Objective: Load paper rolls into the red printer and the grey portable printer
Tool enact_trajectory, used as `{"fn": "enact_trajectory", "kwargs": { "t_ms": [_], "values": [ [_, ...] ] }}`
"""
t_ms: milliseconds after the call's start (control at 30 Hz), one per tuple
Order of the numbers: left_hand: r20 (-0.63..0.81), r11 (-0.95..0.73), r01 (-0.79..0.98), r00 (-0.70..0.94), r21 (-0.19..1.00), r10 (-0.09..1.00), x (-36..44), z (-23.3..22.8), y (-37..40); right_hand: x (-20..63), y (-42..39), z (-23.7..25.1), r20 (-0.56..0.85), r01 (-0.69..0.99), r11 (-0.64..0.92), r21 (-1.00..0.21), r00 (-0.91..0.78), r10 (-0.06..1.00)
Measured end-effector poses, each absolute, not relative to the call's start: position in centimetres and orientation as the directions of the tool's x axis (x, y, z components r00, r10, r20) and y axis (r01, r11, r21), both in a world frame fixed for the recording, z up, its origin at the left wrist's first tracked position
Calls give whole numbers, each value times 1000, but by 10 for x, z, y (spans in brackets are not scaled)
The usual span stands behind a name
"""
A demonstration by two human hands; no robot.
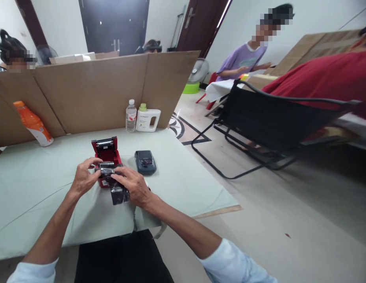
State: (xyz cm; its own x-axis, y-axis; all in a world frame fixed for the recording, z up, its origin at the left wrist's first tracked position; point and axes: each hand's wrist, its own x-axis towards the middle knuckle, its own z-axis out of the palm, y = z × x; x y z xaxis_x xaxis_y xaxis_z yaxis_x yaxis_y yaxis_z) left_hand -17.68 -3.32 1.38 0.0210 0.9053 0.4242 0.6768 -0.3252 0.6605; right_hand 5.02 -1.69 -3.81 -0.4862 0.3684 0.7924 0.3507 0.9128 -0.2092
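On the table stands a small red printer [119,158] with its lid tipped up and back. Above its front, my left hand [84,177] pinches the left end of a shiny black ribbon roll [106,171] between thumb and fingers. My right hand [132,184] grips the right side of the same roll, its fingers bent over the film. A loose length of black film hangs from the roll toward me, below my right fingers. A second dark roll shows just behind the first. A dark handheld device [145,162] lies to the right of the printer.
A tall cardboard screen [106,94] lines the table's back edge. Before it stand an orange bottle [34,124], a clear water bottle [131,118] and a white jug [147,120]. Beyond the table's right edge is a black folding chair [268,118]; several other people are nearby.
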Motion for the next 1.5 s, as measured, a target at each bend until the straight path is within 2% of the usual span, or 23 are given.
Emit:
{"fn": "enact_trajectory", "kwargs": {
  "t_ms": [100,233,567,700,800,867,1033,1133,1300,1500],
  "values": [
    [416,-287,724,0,628,909,-184,5,-11,40,-3,-37,779,328,923,-204,-517,355],
    [354,-239,769,17,593,935,-186,-2,10,32,10,-38,739,335,912,-237,-546,393],
    [218,-114,870,7,480,976,-181,0,26,36,18,-44,726,325,903,-281,-543,422],
    [207,-148,826,39,543,978,-190,0,23,35,18,-47,719,327,905,-274,-555,418],
    [220,-146,767,7,624,976,-201,0,17,33,16,-48,710,341,907,-249,-573,410],
    [248,-156,759,-7,632,969,-205,-1,14,31,15,-48,702,355,907,-227,-585,406],
    [329,-276,813,111,512,938,-203,-3,14,26,13,-46,692,376,910,-174,-610,385],
    [335,-246,862,95,443,937,-197,1,19,26,12,-46,690,382,910,-160,-616,380],
    [262,-195,902,96,384,960,-188,6,27,28,14,-42,684,407,895,-184,-601,413],
    [238,-135,942,61,307,969,-185,2,26,27,15,-34,693,420,890,-178,-588,417]
  ]
}}
